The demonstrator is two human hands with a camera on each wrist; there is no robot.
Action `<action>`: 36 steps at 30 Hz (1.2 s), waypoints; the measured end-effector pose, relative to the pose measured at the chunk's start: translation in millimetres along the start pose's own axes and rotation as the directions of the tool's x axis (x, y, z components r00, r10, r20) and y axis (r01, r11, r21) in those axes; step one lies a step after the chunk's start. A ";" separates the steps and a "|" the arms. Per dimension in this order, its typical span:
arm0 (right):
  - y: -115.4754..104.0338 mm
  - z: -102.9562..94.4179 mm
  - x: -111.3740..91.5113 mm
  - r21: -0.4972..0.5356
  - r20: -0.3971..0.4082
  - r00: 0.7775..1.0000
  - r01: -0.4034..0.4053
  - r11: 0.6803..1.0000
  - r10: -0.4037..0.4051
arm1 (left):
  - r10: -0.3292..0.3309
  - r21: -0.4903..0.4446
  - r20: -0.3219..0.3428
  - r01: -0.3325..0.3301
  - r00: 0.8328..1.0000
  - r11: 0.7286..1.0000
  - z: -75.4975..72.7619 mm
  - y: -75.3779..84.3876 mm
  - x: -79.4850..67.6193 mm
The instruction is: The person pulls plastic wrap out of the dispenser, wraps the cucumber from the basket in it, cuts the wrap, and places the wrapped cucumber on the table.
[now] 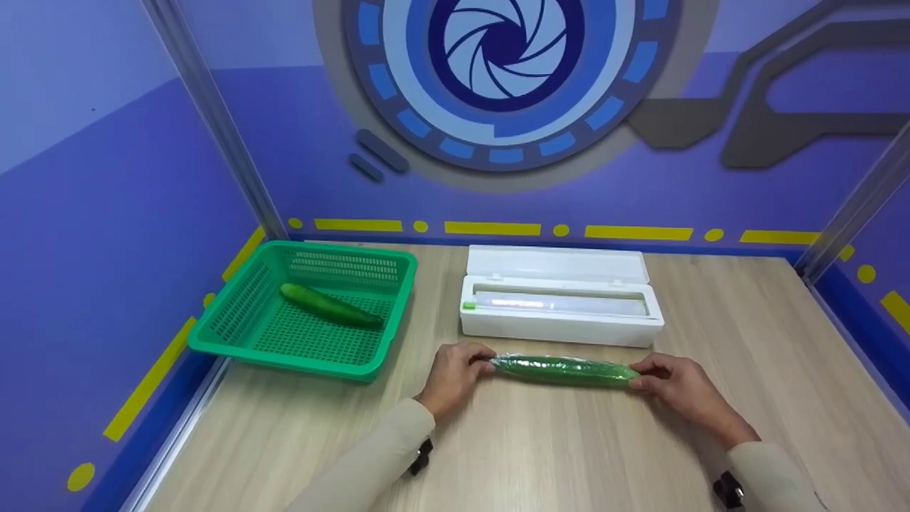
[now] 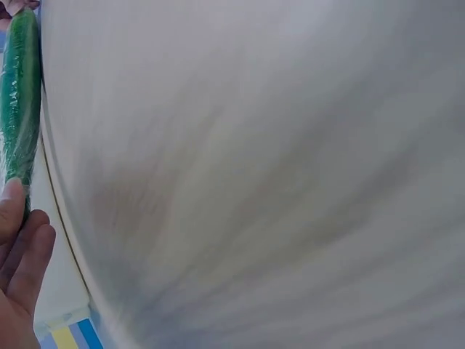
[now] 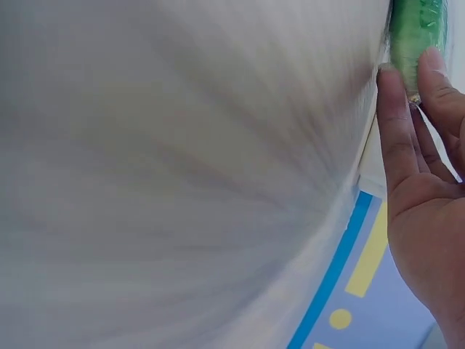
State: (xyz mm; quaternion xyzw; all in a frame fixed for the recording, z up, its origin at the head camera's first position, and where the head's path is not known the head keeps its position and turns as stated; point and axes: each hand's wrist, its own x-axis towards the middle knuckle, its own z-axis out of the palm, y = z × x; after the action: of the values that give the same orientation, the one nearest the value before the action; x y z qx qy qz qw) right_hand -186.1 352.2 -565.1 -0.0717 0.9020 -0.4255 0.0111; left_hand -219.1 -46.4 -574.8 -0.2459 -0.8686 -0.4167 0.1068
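Note:
A green cucumber (image 1: 565, 371) wrapped in shiny clear film lies crosswise between my two hands, just in front of a white cling film box. My left hand (image 1: 455, 377) pinches its darker left end between thumb and fingers; the left wrist view shows that grip on the wrapped cucumber (image 2: 20, 102) too. At the other end, my right hand (image 1: 679, 391) pinches the paler tip. In the right wrist view, thumb and fingers of the right hand (image 3: 421, 167) sit either side of that tip. Both hands are close to the tabletop.
The white cling film box (image 1: 561, 331) stands behind the cucumber, lid raised, a film roll (image 1: 561, 304) inside. To the left is a green plastic basket (image 1: 284, 357) holding another cucumber (image 1: 330, 307). Blue patterned panels (image 1: 426, 203) border the wooden table (image 1: 540, 448) at the back and sides.

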 end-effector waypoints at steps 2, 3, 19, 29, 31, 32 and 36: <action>-0.1 -0.4 1.2 -0.016 0.001 1.000 -0.008 1.000 0.008 | -0.008 -0.001 0.003 0.008 1.000 1.000 0.3 -0.3 1.2; -0.1 -0.5 1.8 -0.024 0.002 1.000 -0.012 1.000 0.012 | -0.006 0.003 0.002 0.006 1.000 1.000 0.3 -0.7 1.8; -1.3 -1.9 6.7 -0.030 0.008 1.000 -0.027 0.999 0.027 | -0.113 -0.051 0.004 0.113 0.994 0.992 0.9 -2.7 3.4; 2.5 0.5 4.0 -0.014 0.007 1.000 -0.016 1.000 0.016 | -0.119 -0.069 0.013 0.119 0.993 0.990 1.7 -5.8 0.1; 3.2 -0.3 4.2 -0.011 0.006 1.000 -0.014 1.000 0.014 | -0.106 -0.073 0.006 0.106 0.994 0.992 2.2 -6.3 0.0; 3.5 -0.8 4.5 -0.010 0.004 1.000 -0.011 1.000 0.011 | -0.099 -0.075 0.001 0.098 0.995 0.992 2.3 -6.5 0.2; 3.8 -1.9 5.2 -0.017 0.007 1.000 -0.003 1.000 0.003 | -0.098 -0.083 0.000 0.098 0.995 0.992 1.7 -6.0 0.8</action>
State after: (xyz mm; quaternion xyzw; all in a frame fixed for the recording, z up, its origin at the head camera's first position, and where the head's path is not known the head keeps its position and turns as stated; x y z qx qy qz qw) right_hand -191.9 355.4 -566.6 -0.0719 0.9057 -0.4175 0.0142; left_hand -222.8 -48.0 -579.6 -0.2064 -0.8614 -0.4576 0.0776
